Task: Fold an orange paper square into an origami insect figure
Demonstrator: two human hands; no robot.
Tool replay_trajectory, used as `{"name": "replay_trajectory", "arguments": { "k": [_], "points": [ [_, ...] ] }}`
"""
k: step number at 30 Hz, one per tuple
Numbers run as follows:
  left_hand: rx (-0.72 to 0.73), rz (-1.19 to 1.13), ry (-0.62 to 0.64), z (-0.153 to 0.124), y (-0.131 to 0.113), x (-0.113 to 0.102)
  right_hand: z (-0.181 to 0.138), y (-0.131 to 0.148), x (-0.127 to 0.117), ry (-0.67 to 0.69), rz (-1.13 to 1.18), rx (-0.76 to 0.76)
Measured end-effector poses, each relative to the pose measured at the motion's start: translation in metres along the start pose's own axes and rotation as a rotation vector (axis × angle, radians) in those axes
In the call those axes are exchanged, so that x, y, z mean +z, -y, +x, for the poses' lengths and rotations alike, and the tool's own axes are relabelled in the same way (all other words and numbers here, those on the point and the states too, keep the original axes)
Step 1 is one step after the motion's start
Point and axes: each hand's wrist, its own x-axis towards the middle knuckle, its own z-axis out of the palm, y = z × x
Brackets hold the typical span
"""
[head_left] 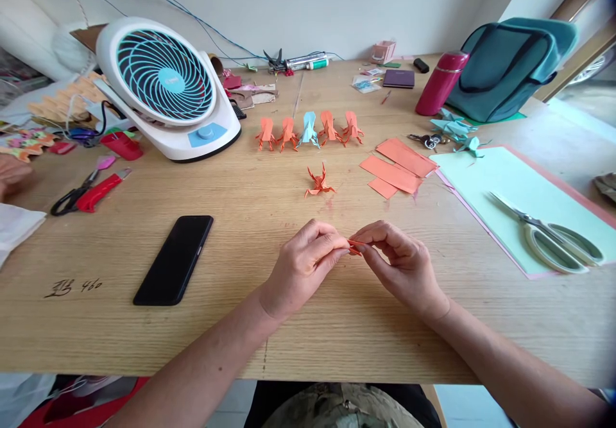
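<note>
Between my two hands is a small folded piece of orange paper [355, 246], mostly covered by the fingers. My left hand [310, 258] pinches its left end, and my right hand [399, 261] pinches the other end with thumb and fingertips. Just beyond them an orange origami figure [319, 183] with thin pointed limbs stands on the wooden table [231, 248]. Farther back is a row of several folded paper figures, orange ones [287, 134] with a light blue one [308, 129] in the middle. Flat orange paper strips [392, 170] lie to the right of the single figure.
At left are a black phone [174, 261], a red-handled cutter [102, 190] and a white fan [168, 88]. To the right, scissors [553, 235] rest on pale green sheets [486, 190]. Behind stand a pink bottle [441, 85] and a teal bag [505, 72]. Another person's hand [14, 174] shows at far left.
</note>
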Motion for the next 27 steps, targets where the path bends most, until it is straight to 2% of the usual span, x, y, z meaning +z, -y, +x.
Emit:
{"name": "replay_trajectory", "arguments": {
  "k": [6,10,14,18,27],
  "points": [
    [-0.010,0.023,0.017,0.001,0.002,0.000,-0.002,-0.004,0.002,0.011,0.128,0.025],
    [-0.065,-0.027,-0.004,0.002,0.002,0.001,-0.003,-0.004,0.002,0.020,0.218,-0.025],
    [-0.114,-0.026,-0.037,0.001,0.001,0.002,0.000,0.001,0.000,0.055,0.023,-0.134],
    [-0.125,-0.028,-0.043,0.001,-0.002,0.002,0.004,0.006,0.001,0.005,-0.170,-0.255],
    [-0.072,0.081,-0.034,0.000,-0.004,0.002,0.004,0.007,0.004,-0.063,-0.265,-0.327]
  ]
}}
